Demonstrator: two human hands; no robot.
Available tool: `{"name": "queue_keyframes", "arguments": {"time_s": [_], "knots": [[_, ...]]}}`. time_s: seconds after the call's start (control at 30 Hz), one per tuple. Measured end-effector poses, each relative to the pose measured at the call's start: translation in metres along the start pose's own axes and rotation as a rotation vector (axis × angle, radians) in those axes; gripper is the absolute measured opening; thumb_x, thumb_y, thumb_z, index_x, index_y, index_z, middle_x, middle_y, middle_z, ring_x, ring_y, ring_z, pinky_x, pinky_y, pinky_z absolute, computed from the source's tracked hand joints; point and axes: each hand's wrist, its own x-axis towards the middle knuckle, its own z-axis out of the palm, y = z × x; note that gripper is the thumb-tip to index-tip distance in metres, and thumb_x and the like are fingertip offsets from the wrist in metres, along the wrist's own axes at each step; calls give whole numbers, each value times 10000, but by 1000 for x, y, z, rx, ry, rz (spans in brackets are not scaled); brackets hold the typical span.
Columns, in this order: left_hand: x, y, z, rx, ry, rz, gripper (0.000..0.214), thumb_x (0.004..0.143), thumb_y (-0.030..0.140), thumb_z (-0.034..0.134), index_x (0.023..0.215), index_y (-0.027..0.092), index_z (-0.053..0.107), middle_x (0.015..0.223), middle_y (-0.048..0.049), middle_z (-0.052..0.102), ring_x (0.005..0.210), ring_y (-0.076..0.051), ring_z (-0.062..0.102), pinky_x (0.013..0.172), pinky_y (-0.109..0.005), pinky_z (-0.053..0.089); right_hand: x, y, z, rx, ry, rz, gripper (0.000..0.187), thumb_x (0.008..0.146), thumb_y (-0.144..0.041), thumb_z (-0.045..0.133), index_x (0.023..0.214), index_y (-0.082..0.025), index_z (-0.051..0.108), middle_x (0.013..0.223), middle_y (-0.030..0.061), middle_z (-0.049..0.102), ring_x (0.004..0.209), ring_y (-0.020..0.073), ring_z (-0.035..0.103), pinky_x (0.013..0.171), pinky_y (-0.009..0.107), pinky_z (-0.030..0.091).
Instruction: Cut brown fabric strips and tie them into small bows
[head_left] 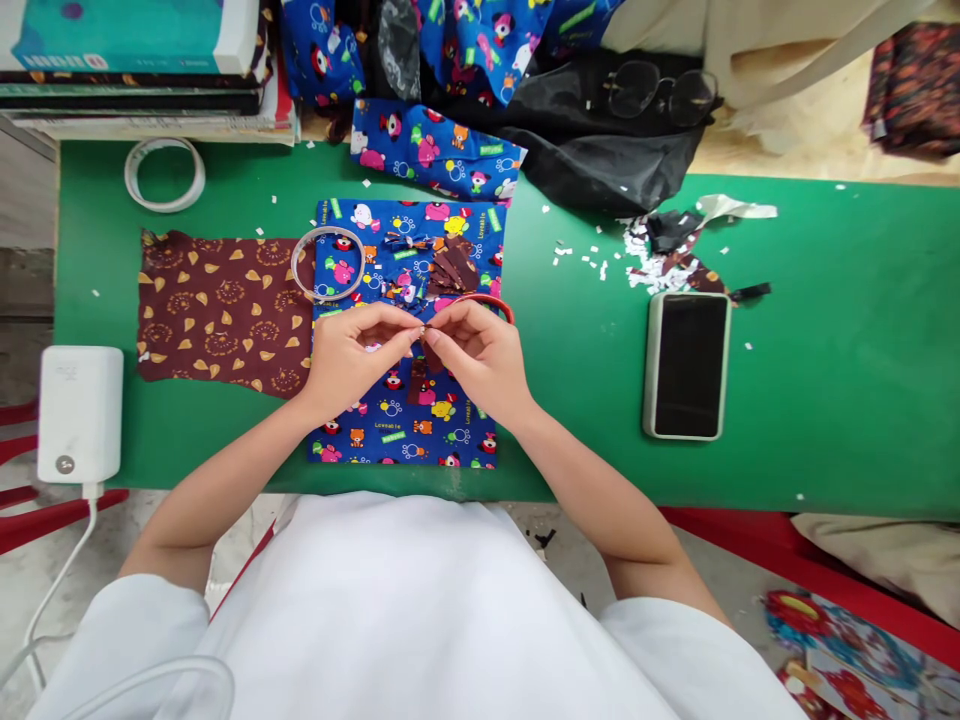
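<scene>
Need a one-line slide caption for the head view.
Left hand and right hand pinch a brown fabric piece above a blue cartoon-print cloth on a green table, tape roll and phone alongside.

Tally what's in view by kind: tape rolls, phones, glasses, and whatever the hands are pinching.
Tape rolls: 2
Phone: 1
Glasses: 1
Brown fabric scrap, pinched between left hand and right hand: 1
Total: 5

Both hands, left (352, 355) and right (480, 360), meet with fingertips pinched together.
</scene>
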Motion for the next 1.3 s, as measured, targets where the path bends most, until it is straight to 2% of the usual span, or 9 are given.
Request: {"name": "queue_keyframes", "arguments": {"time_s": [0.47, 0.87, 1.07, 1.3], "knots": [[3, -3, -1, 4, -30, -14, 121, 754, 279, 694, 815, 175, 683, 775, -2, 722, 677, -119, 677, 648, -221, 578, 0, 0, -1, -48, -32, -16, 249, 818, -448, 642, 816, -206, 584, 732, -13, 612, 646, 100, 567, 595, 242, 497], [2, -4, -1, 151, -26, 92, 80, 799, 246, 660, 833, 176, 680, 797, 7, 711, 727, -113, 666, 713, -219, 553, 1, 3, -3, -106, -64, -33, 196, 841, -394, 608, 834, -200, 586, 732, -12, 610, 645, 103, 559, 601, 248, 478], [2, -3, -1, 211, -35, 109, 70, 810, 230, 642, 829, 175, 682, 787, 5, 712, 718, -118, 658, 704, -226, 528, 2, 1, -4, -139, -78, -42, 149, 840, -347, 597, 821, -200, 587, 708, -14, 612, 626, 104, 559, 586, 248, 475], [3, -4, -3, 342, -50, 200, 71, 825, 214, 643, 857, 181, 697, 800, 9, 727, 715, -111, 653, 680, -205, 486, 3, 1, -5, -176, -90, -73, 111, 841, -301, 585, 817, -193, 589, 700, -13, 611, 620, 103, 563, 578, 245, 463]]}}
